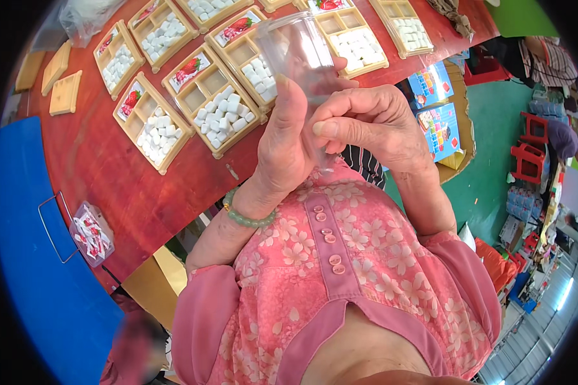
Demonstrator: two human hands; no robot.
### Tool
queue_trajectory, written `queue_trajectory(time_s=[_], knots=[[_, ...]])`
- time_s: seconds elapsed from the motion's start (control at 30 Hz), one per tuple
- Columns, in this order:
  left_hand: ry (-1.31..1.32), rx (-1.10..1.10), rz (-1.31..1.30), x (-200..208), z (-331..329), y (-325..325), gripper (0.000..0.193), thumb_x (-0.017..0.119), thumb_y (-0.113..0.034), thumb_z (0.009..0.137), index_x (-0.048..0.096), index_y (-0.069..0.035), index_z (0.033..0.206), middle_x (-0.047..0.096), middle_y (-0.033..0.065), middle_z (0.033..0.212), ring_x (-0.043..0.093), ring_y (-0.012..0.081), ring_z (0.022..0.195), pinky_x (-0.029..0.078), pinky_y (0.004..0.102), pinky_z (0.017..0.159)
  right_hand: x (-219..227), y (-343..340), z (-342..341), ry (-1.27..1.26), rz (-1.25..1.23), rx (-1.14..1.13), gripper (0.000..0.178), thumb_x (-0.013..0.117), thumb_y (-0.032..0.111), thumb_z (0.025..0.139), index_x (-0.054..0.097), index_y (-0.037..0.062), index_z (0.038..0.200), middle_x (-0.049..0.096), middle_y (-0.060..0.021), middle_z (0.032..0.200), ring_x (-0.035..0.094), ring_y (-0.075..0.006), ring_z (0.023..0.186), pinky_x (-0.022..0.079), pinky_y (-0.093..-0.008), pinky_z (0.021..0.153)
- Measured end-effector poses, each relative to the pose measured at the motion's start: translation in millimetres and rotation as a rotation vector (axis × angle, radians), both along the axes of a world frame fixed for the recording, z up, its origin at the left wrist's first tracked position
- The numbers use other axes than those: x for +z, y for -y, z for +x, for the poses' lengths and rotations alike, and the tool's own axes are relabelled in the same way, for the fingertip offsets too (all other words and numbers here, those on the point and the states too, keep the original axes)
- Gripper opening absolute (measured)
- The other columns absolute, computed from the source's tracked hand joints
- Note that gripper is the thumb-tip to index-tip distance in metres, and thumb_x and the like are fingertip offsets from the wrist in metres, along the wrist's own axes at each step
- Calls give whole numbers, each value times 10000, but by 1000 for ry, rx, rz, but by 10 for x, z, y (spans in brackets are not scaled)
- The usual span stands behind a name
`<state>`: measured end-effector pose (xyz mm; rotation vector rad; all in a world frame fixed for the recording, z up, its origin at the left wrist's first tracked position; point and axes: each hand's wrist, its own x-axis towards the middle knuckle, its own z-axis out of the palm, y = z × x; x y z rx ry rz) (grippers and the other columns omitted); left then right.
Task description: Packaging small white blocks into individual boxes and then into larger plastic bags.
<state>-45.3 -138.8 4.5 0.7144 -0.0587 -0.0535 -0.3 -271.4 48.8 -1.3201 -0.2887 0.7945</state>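
Note:
In front of my chest I hold a clear plastic case (295, 48), long and see-through, tilted over the table's near edge. My left hand (281, 144), with a green bangle at the wrist, is wrapped round it from the left, thumb up and fingers behind it. My right hand (369, 125) is closed in a pinch at the case's lower right side. Whether the case holds anything is hard to make out through the glare. Just beyond my hands is a wooden compartment tray (202, 96) with white cube-like pieces and a strawberry-picture card.
Several similar trays (154, 122) cover the red table (77, 167). Small wooden pieces (65, 93) lie at the left. A plastic tub (93, 240) of red-and-white packets sits by the blue board (38, 256). Blue printed boxes (440, 131) stand in a carton at right.

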Motion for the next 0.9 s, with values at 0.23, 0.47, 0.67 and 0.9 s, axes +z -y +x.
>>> queue_trajectory(time_s=[0.23,0.47,0.67,0.9], knots=[[-36,-8,-121,34,13,66,667,328,-558,959,381,1,1319,546,89,1137,549,153,986,457,265,834,50,65,6,101,-24,7,104,636,0,847,677,-32,937,671,-71,860,619,-85,709,522,-197,632],[6,19,184,-90,39,68,656,386,-520,959,252,-45,1391,446,79,1196,479,140,1016,418,277,860,125,97,-88,393,-205,-12,128,612,-35,848,643,-31,972,633,-29,859,591,-77,754,496,-230,771],[176,168,596,70,63,125,685,447,-529,930,334,5,1343,459,104,1201,488,181,1070,403,331,928,132,87,-176,483,-180,-87,64,587,25,868,569,8,926,576,-17,845,522,-96,791,436,-246,711],[135,18,251,29,32,27,545,562,-305,914,376,-10,1332,494,106,1221,516,178,1084,427,325,926,22,216,-134,387,-107,-66,49,505,56,945,522,10,943,541,-25,887,512,-107,786,426,-237,731]])
